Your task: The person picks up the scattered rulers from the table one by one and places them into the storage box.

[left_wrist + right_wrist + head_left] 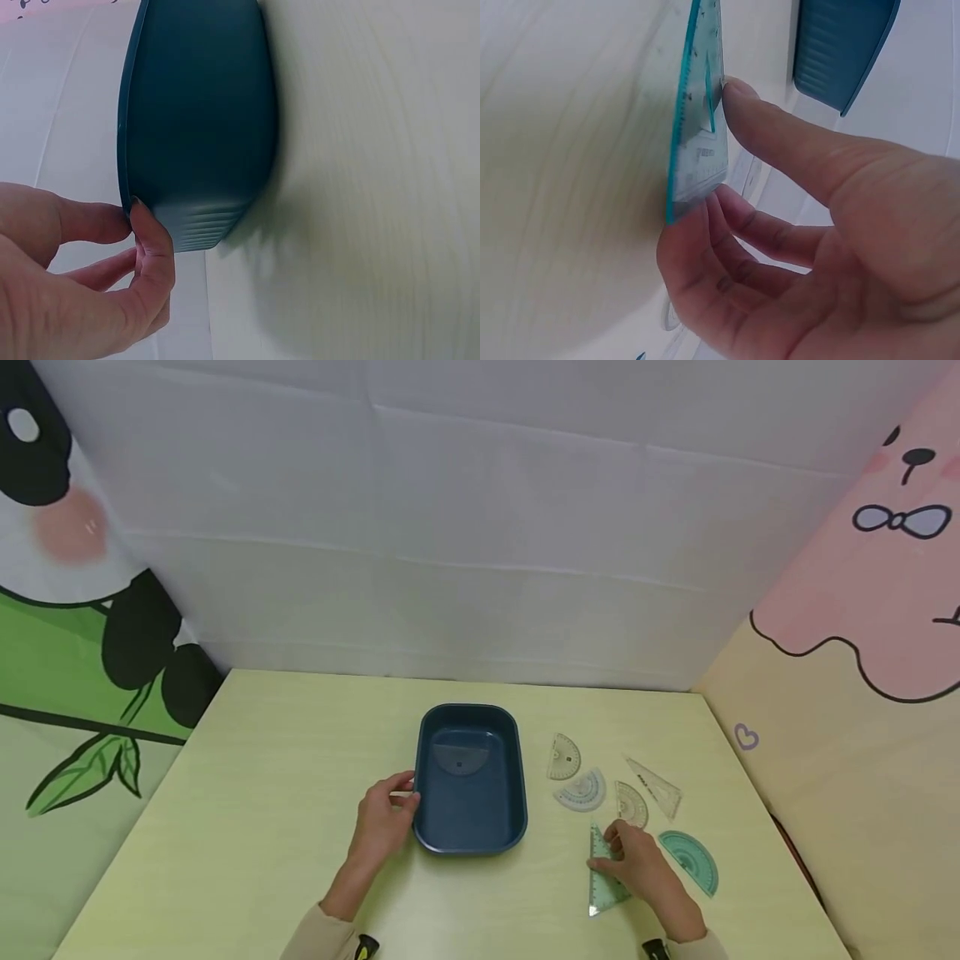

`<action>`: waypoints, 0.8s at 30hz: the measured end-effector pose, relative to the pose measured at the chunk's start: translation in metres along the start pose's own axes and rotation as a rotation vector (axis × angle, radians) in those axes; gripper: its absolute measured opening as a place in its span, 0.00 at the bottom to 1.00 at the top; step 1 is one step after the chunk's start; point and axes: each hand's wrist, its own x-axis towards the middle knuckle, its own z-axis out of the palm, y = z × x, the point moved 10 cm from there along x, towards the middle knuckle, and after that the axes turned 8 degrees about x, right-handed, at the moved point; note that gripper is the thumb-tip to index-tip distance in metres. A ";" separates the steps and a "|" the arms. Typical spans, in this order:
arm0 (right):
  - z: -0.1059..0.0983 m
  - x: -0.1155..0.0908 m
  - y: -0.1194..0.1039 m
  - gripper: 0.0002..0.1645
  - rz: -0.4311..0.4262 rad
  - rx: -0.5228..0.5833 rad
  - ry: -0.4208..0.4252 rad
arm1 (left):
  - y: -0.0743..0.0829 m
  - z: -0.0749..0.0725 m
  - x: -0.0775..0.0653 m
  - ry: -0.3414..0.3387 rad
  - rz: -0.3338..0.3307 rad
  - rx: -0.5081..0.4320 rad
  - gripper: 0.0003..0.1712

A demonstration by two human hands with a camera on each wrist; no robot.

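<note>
- Evidently the left hand (386,822) steadies the dark blue, rounded-rectangular plastic tray (471,814): its grip is pinched on the rim at 9 o'clock, thumb against curled fingers.
- At the tray's 4 o'clock, the right hand (637,864) has its grip clamped on the see-through green plastic set square (602,893), thumb on one side, fingers on another, probably because so thin a sheet is easiest held by its edges. Whether it is wholly off the pale yellow counter (300,777), I cannot tell.
- Inside the tray, towards 12 o'clock, lies a clear half-round plastic protractor (461,760).
- Beside the right hand, a green half-round plastic protractor (693,862) lies at 3 o'clock, seemingly within easy reach.
</note>
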 end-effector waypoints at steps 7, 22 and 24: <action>-0.001 0.001 0.006 0.20 0.009 0.001 0.011 | -0.002 0.002 -0.001 0.007 0.003 -0.003 0.22; -0.010 0.000 0.000 0.09 -0.072 0.001 0.011 | 0.001 -0.002 -0.007 -0.001 0.025 -0.030 0.21; -0.012 0.001 -0.002 0.09 -0.081 0.009 0.020 | 0.001 -0.001 -0.008 -0.002 0.027 -0.032 0.22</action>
